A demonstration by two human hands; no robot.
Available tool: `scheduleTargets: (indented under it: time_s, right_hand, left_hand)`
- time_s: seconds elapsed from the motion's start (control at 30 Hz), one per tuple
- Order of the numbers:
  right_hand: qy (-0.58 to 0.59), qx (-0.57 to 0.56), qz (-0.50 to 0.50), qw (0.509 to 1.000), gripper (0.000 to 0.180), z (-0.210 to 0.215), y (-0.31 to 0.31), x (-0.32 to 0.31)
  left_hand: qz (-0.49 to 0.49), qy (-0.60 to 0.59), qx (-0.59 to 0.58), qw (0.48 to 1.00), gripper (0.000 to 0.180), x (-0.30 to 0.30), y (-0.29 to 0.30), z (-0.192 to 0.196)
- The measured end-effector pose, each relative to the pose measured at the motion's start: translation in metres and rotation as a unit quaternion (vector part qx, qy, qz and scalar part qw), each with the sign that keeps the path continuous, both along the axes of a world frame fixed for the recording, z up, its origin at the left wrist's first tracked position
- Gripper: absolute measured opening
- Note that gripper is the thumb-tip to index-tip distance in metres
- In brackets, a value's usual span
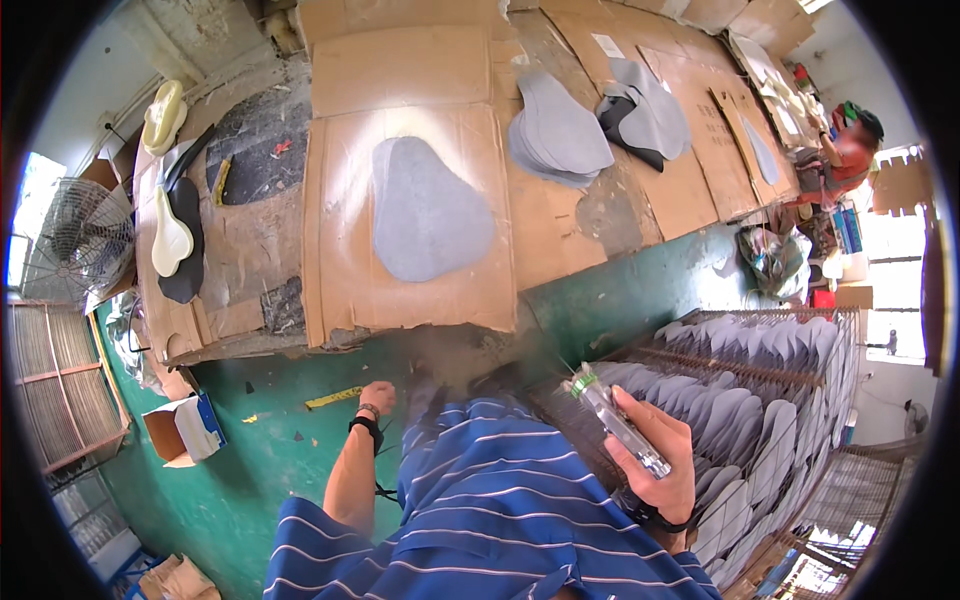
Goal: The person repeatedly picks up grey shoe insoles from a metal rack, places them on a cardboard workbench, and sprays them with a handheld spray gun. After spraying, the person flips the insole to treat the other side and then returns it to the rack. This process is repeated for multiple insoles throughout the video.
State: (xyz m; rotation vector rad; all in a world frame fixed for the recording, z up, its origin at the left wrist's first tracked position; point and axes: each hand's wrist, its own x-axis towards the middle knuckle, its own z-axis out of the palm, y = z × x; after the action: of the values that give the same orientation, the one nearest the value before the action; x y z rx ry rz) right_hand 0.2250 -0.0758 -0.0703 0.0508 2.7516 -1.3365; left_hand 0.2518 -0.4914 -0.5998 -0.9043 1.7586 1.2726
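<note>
In my right hand (655, 440) is a silver spray gun (625, 425) with a green ring near its front end, my fingers wrapped round its body. It is held low, over the right side of my striped shirt. My left hand (377, 396) hangs by my left side, its fingers curled in and nothing visible in them. Before me on the bench, apart from both hands, a grey saddle-shaped sheet (430, 215) lies flat on a cardboard panel (330, 250). A pale patch shows on the cardboard round the sheet's far edge.
On the bench's right lie a stack of grey sheets (555, 130) and a folded grey-and-black piece (645, 115). Cream saddle shapes (172, 235) lie left. A wire rack (740, 400) of grey sheets stands close on my right. A carton (182, 432) is on the green floor; another person (850, 155) sits far right.
</note>
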Motion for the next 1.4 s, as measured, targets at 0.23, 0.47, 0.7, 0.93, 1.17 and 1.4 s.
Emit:
scheduleTargets:
  time_s: [0.23,0.47,0.7,0.93,1.17,1.4]
  right_hand:
    - [-0.036,-0.011,0.040,0.998,0.049,-0.013,-0.001,0.008]
    - [0.007,0.000,0.002,1.000,0.048,-0.001,-0.020,-0.011]
    - [-0.033,0.012,0.025,0.999,0.053,0.006,0.001,0.002]
    - [-0.016,0.041,-0.078,0.996,0.055,-0.004,-0.007,0.004]
    - [-0.010,-0.025,-0.099,0.995,0.057,-0.022,-0.011,0.014]
    - [0.015,-0.094,-0.129,0.987,0.057,-0.037,-0.005,0.036]
  left_hand:
    - [-0.008,0.168,-0.044,0.985,0.024,-0.033,0.024,0.047]
    - [-0.058,0.344,-0.064,0.935,0.021,-0.114,0.045,0.095]
    - [-0.090,0.439,-0.299,0.843,0.034,-0.227,0.086,0.109]
    - [-0.120,0.446,-0.413,0.785,0.039,-0.246,0.113,0.116]
    - [0.013,0.444,-0.262,0.857,0.043,-0.264,0.111,0.115]
    - [0.353,0.340,0.267,0.830,0.061,-0.309,0.137,0.169]
